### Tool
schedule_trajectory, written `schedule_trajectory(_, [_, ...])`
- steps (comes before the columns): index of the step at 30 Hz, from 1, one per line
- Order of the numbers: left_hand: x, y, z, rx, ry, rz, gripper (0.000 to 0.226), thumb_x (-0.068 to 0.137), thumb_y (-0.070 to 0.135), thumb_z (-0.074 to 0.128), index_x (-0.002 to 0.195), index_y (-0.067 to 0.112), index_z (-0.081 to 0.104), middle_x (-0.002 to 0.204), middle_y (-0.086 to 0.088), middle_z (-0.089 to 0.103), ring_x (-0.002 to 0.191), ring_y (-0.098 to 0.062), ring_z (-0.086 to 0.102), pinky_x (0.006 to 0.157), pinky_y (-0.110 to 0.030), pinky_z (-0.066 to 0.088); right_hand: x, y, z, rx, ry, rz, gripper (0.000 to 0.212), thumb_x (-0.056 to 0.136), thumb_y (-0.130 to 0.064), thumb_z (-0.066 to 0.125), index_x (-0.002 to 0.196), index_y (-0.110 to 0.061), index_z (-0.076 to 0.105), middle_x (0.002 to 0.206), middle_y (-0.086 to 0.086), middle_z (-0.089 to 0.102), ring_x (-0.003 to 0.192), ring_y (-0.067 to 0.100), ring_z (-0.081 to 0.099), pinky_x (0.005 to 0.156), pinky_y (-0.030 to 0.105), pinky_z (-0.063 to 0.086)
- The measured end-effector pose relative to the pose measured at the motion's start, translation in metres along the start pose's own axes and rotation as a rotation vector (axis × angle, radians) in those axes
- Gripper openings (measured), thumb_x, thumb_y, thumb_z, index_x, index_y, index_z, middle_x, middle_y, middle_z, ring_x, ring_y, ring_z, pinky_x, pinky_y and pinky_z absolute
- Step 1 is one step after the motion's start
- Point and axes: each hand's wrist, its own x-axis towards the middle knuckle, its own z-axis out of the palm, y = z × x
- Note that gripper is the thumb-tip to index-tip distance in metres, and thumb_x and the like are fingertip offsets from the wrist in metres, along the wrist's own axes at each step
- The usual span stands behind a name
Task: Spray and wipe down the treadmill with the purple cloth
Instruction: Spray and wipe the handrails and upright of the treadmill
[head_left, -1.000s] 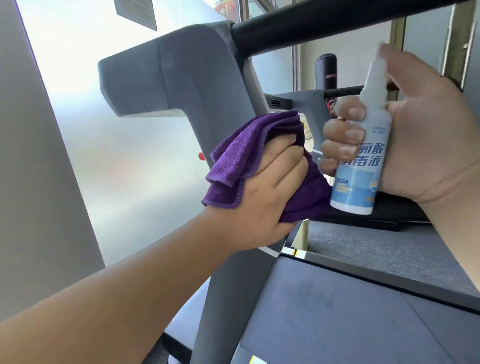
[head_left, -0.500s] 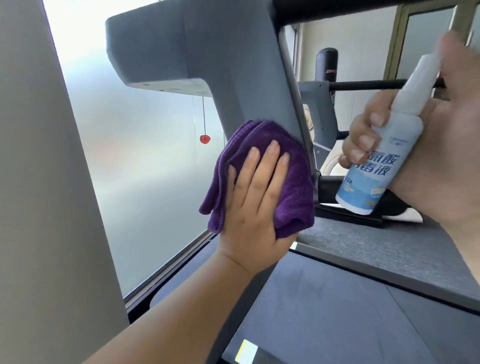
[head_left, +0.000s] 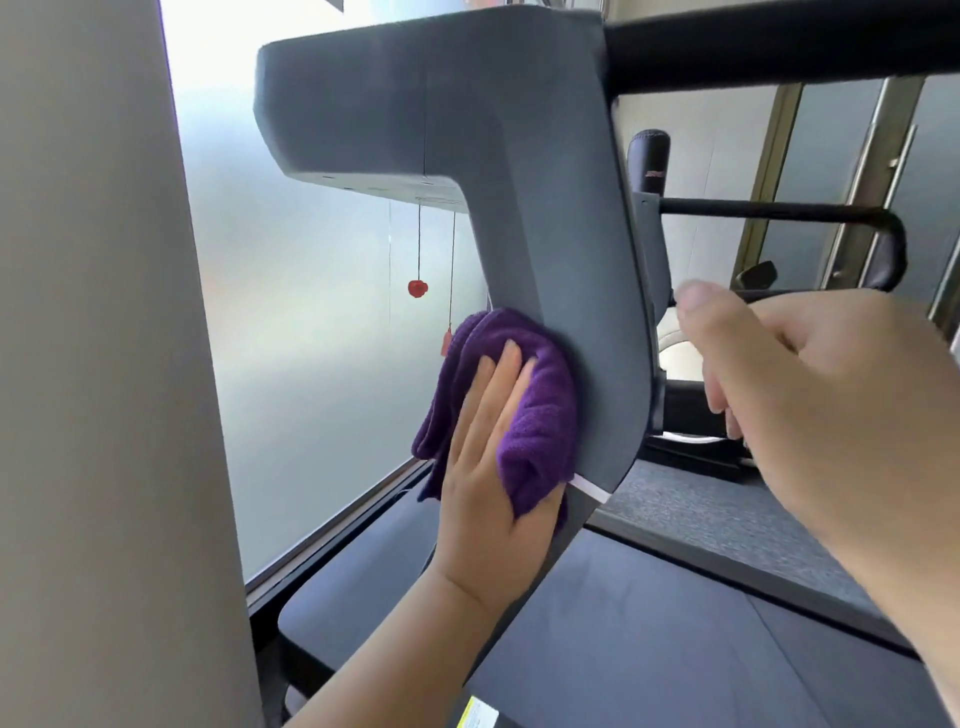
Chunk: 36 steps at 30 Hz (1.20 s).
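The left hand (head_left: 488, 467) is laid flat with its fingers spread, and it presses the purple cloth (head_left: 524, 405) against the side of the treadmill's grey post (head_left: 550, 270). It is not a pinch. The palm and fingers push the bunched cloth onto the post, so a big patch gets rubbed at once. The cloth sits low on the post, just above the white strip (head_left: 589, 488) at its bottom edge, and part of it hangs off the left side.

The right hand (head_left: 810, 405) is up close to the camera, on the right, near the post but not touching it. It is blurry. Its thumb sticks up and its fingers curl away from view, so I cannot tell if it is gripping something or is empty. No spray bottle shows here.

I think this is the wiping part of the job, and the upper bend of the post could need a rub next.

Below the hands is the dark treadmill deck (head_left: 649, 634). A black handlebar (head_left: 769, 44) runs across the top. A small red clip (head_left: 417, 288) hangs on a string by the frosted window (head_left: 311, 322).
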Motion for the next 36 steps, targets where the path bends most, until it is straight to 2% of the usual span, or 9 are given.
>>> schedule_trajectory(2, [-0.004,0.011,-0.006,-0.297,0.072,-0.363,0.051,0.091,0.036,0.062,0.125,-0.001,0.055,0.104,-0.022,0.059,0.1,-0.059,0.056,0.08,-0.078,0.047,0.004,0.007,-0.001,-0.068,0.017,-0.008,0.075,0.09,-0.068,0.037,0.058,-0.003,0.055,0.05,0.014,0.053,0.052,0.028,0.052,0.053,0.038,0.043])
schedule_trajectory(4, [-0.004,0.017,-0.015,-0.523,0.171,-0.694,0.064,0.081,0.051,0.065,0.106,-0.007,0.05,0.07,-0.016,0.044,0.056,-0.048,0.038,0.042,-0.052,0.041,-0.003,0.014,0.006,-0.095,0.015,-0.003,0.073,0.09,-0.066,0.038,0.061,-0.001,0.055,0.053,0.017,0.051,0.053,0.034,0.052,0.052,0.036,0.04])
schedule_trajectory(7, [-0.003,0.014,-0.036,-0.654,0.256,-0.893,0.075,0.064,0.06,0.066,0.11,0.001,0.057,0.062,-0.012,0.034,0.053,-0.03,0.029,0.048,-0.034,0.033,0.0,0.025,0.012,-0.15,0.051,0.006,0.071,0.092,-0.063,0.038,0.057,-0.002,0.053,0.049,0.015,0.048,0.052,0.033,0.051,0.052,0.035,0.035])
schedule_trajectory(13, [-0.024,0.0,-0.077,-0.73,0.366,-1.064,0.082,0.072,0.064,0.065,0.129,0.006,0.06,0.098,-0.011,0.05,0.06,-0.027,0.042,0.041,-0.026,0.038,-0.004,0.034,0.023,-0.122,0.109,0.028,0.084,0.09,-0.076,0.039,0.061,0.003,0.052,0.055,0.026,0.05,0.054,0.044,0.05,0.059,0.053,0.049])
schedule_trajectory(18, [-0.05,-0.012,-0.096,-0.691,0.408,-1.116,0.085,0.075,0.062,0.068,0.138,0.005,0.057,0.097,-0.006,0.054,0.067,-0.027,0.047,0.048,-0.029,0.043,-0.019,0.051,0.038,-0.066,0.103,0.089,0.099,0.084,-0.093,0.038,0.066,0.003,0.047,0.059,0.033,0.042,0.051,0.046,0.044,0.055,0.065,0.049])
schedule_trajectory(22, [-0.066,-0.023,-0.101,-0.701,0.378,-1.173,0.073,0.073,0.064,0.07,0.122,0.01,0.06,0.096,-0.01,0.055,0.054,-0.028,0.044,0.042,-0.028,0.04,-0.04,0.056,0.056,-0.05,0.067,0.164,0.103,0.074,-0.101,0.034,0.067,0.001,0.048,0.061,0.033,0.045,0.054,0.049,0.047,0.057,0.063,0.052])
schedule_trajectory(27, [-0.084,-0.039,-0.104,-0.667,0.412,-1.181,0.055,0.089,0.052,0.066,0.13,0.016,0.065,0.093,-0.003,0.06,0.084,-0.025,0.053,0.06,-0.033,0.043,-0.057,0.059,0.072,-0.039,-0.004,0.23,0.109,0.078,-0.099,0.036,0.07,0.01,0.047,0.063,0.036,0.044,0.06,0.051,0.051,0.065,0.067,0.053])
schedule_trajectory(30, [-0.088,-0.043,-0.107,-0.696,0.416,-1.166,0.04,0.095,0.046,0.064,0.123,0.018,0.069,0.087,0.001,0.062,0.085,-0.023,0.054,0.069,-0.037,0.042,-0.068,0.055,0.081,-0.039,-0.009,0.276,0.109,0.076,-0.1,0.035,0.07,0.009,0.046,0.064,0.035,0.043,0.062,0.052,0.05,0.065,0.066,0.053])
schedule_trajectory(36, [-0.089,-0.06,-0.11,-0.735,0.371,-1.193,0.056,0.078,0.054,0.068,0.124,0.022,0.07,0.098,-0.001,0.066,0.084,-0.022,0.057,0.069,-0.038,0.042,-0.082,0.05,0.095,-0.054,0.096,0.379,0.091,0.086,-0.08,0.044,0.071,0.01,0.048,0.067,0.037,0.046,0.062,0.051,0.052,0.067,0.068,0.052])
